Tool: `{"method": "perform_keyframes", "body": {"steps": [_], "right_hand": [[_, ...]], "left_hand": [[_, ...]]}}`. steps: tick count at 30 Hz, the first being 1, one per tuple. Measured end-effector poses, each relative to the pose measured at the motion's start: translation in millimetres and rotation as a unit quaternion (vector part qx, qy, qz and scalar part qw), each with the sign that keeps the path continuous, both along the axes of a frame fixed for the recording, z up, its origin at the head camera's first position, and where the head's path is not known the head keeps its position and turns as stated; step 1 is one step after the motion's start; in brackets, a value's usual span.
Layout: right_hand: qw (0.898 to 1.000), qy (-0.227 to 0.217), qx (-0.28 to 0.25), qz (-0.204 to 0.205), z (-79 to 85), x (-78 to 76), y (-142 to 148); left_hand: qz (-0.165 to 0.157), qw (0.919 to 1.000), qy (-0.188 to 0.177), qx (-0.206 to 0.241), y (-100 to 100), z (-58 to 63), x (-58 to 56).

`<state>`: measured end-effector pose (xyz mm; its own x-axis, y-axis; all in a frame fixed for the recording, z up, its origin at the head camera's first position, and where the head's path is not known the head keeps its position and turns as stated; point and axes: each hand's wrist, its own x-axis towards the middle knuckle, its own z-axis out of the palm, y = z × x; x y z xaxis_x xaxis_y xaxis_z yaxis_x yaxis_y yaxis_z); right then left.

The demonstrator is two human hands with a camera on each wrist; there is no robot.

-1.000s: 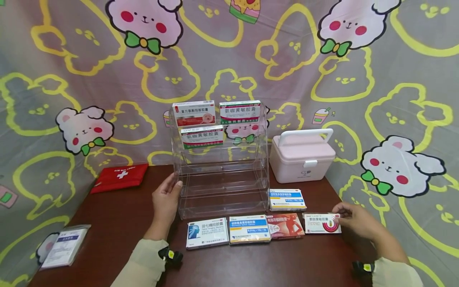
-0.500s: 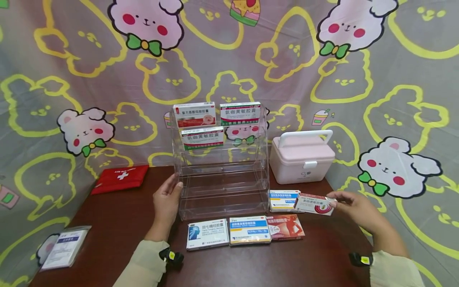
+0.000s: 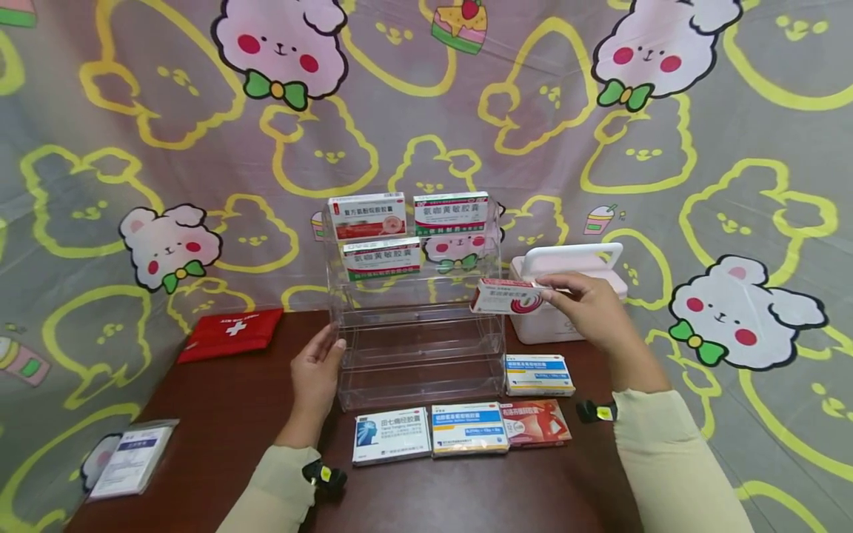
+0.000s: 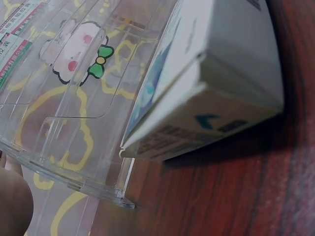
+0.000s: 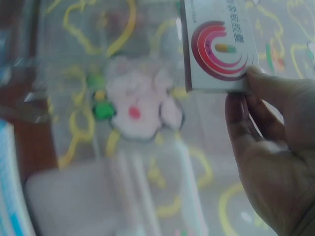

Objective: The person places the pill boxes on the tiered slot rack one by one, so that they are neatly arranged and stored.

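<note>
Box (image 3: 508,297) with red rings, pinched by right hand (image 3: 589,307), has risen from the table to rack (image 3: 416,326) height; left hand (image 3: 316,370) fingers straight against rack. Print unreadable.

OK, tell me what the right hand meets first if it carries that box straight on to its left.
Probably the clear acrylic shelf rack: the white medicine box in the right hand already overlaps its right edge, though depth is unclear.

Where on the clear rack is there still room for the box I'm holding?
Free: the clear rack's two lower tiers, and the second tier's right half beside the green-striped box. Crowded: the top tier. The right hand holds the red-swirl box beside the rack.
</note>
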<state>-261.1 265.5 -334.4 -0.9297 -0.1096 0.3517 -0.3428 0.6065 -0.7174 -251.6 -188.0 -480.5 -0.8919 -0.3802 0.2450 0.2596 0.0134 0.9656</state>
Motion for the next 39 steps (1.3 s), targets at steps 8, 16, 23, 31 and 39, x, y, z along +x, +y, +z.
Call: {"method": "perform_keyframes", "body": {"steps": [8,16,23,31,39], "right_hand": [[0.999,0.031,-0.039,-0.013,39.6,-36.8,-38.9],[0.996,0.078,0.013,-0.031,66.9,-66.0,-63.0],[0.993,0.097,0.069,-0.005,77.2,-82.5,-87.8],[0.99,0.082,0.113,-0.008,68.1,-86.2,-103.6],[0.986,0.09,0.141,-0.019,56.2,-94.3,-111.3]], "left_hand": [[0.0,0.9999,-0.01,0.006,4.6,-4.3,0.1],[-0.002,1.0,-0.001,0.004,0.9,-6.1,0.1],[-0.001,1.0,-0.004,-0.001,-1.8,-3.7,-0.5],[0.002,1.0,0.006,0.005,0.3,-2.5,0.1],[0.003,0.9999,0.011,0.005,-1.1,-3.3,-1.6]]}}
